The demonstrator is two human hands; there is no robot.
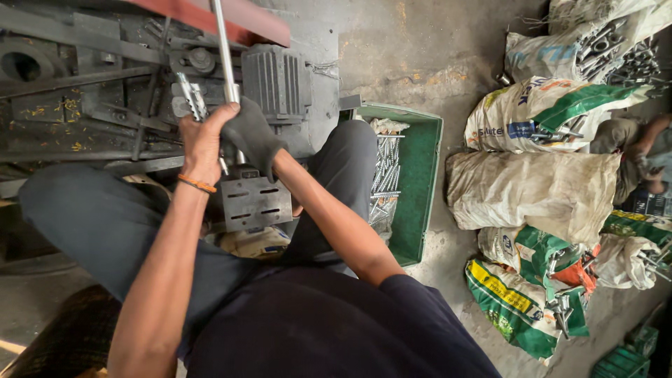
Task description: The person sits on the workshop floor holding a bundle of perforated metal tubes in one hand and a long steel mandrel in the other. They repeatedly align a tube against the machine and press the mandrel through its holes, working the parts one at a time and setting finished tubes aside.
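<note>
A: Head view, and both your hands are up at the machine in the upper left of the frame. Your right hand [253, 134], in a dark glove, is closed round the long steel rod [225, 52].

B: And your left hand [203, 140] is bare, an orange band at the wrist, closed on a threaded bolt [190, 94] just left of that rod.

A: The relation that counts: the rod's long axis runs near upright in the picture, from the top edge down through your gloved grip towards the slotted grey block [254, 203] just below your hands. The bolt lies almost parallel to it, leaning a little left, its free end pointing up and away from you.

B: So both pieces sit above your grips, towards the machine [91, 77]. Your left hand alone has the bolt; the right is on the rod only.

A: The rod looks smooth and bright. The bolt is silvery too, with a visible thread.

B: I can't tell whether the rod's lower end touches the block; your hands hide it.

A: Centre frame, right of your knee, a green crate [420, 189] holds more bright bolts. Filled sacks [535, 192] crowd the floor at right.
</note>
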